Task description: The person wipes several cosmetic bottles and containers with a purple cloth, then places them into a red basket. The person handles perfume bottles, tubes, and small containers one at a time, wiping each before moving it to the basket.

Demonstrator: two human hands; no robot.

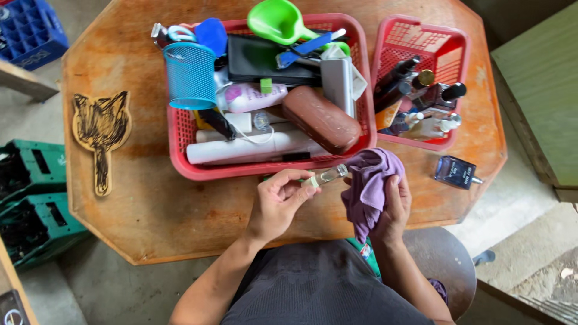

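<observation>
The left hand fingers pinch a small glass bottle; it looks smooth and breakable. At 3 o'clock, the right hand squeezes a soft purple cloth.

Probably home: toiletry baskets, crates

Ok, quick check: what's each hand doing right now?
Left hand: closed on a small clear bottle, pinched at its cap end.
Right hand: closed, holding a purple cloth against the bottle's far end.
</observation>
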